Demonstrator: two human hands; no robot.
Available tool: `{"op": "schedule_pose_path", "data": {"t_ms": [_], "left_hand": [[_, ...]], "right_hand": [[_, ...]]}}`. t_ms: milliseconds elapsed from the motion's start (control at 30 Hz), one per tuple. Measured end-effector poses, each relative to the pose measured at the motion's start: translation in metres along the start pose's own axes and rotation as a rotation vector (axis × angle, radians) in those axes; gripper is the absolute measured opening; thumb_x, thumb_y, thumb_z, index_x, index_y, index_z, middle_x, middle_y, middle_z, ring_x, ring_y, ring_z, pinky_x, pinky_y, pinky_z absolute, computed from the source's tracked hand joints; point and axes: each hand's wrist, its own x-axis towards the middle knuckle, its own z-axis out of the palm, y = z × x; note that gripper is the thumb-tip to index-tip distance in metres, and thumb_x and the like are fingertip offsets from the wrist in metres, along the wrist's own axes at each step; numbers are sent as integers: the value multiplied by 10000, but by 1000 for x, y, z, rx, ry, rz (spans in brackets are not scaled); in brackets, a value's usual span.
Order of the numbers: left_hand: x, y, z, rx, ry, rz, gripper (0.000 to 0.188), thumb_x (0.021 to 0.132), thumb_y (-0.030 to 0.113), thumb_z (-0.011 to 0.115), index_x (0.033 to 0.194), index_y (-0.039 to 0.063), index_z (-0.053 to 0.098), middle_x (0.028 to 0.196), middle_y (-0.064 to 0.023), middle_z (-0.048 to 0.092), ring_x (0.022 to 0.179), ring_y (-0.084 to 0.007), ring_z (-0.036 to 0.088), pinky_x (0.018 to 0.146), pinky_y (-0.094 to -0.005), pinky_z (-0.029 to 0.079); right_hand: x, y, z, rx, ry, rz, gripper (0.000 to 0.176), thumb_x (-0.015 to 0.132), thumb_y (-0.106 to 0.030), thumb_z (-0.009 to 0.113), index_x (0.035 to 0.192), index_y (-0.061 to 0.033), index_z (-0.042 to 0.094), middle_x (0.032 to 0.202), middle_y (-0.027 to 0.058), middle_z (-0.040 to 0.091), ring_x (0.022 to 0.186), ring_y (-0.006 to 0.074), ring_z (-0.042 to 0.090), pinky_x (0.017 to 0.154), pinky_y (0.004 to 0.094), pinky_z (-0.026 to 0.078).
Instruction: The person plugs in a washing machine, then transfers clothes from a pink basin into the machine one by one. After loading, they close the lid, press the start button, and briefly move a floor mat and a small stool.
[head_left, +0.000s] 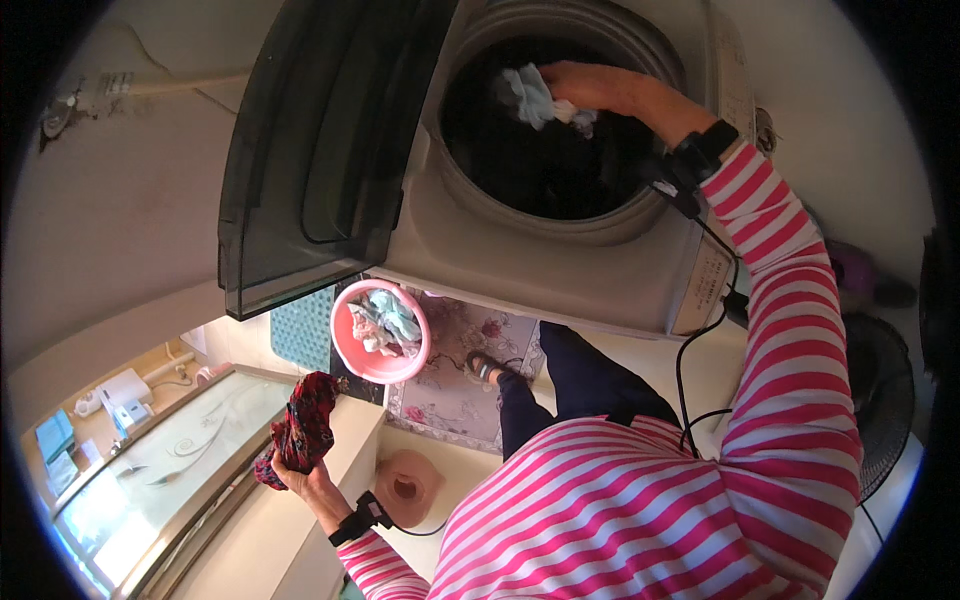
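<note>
My left hand (304, 480) is closed around a bunched red and black patterned cloth (306, 427), held out at the lower left, away from the washing machine. Over the dark drum of a top-loading washing machine (525, 277), my right hand (581, 86) grips a small bundle of pale blue and white cloth (531, 96). Its fingertips are partly hidden behind the cloth. The dark see-through lid (322, 157) stands raised on the left of the drum. Below the machine, on the floor, a pink basin (341, 337) holds pale blue and pinkish laundry (386, 319).
A floral mat (465, 405) lies by my feet, with a teal mat (302, 330) beyond the basin. A pink plastic vessel (412, 480) stands near my left forearm. At the lower left is a frosted glass panel (180, 442). Cables hang from both wrist straps.
</note>
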Motion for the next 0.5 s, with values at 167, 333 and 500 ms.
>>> {"op": "schedule_pose_path", "data": {"t_ms": [167, 333, 500], "left_hand": [[-1, 0, 6, -62, -148, -42, 412, 699, 119, 491, 1078, -41, 527, 1137, -203, 523, 1077, -359, 482, 945, -515, 366], [15, -3, -8, 101, -87, 121, 351, 727, 137, 525, 1033, -34, 546, 1040, -184, 578, 963, -325, 552, 892, -467, 420], [0, -2, -19, 102, -201, 151, 361, 750, 199, 531, 1035, -22, 552, 1050, -157, 582, 968, -289, 555, 894, -404, 423]], "right_hand": [[-15, -2, 12, -707, 199, 53, 467, 732, -245, 595, 1158, -77, 510, 1067, 154, 565, 973, 278, 542, 848, 342, 428], [-30, -50, 8, -114, 355, -485, 320, 856, -127, 498, 1170, -67, 498, 1064, 36, 573, 911, 142, 540, 812, 260, 426], [-94, -127, 86, 33, 207, -535, 264, 832, -140, 546, 1090, -88, 547, 1036, 59, 576, 891, 143, 565, 768, 269, 467]]}}
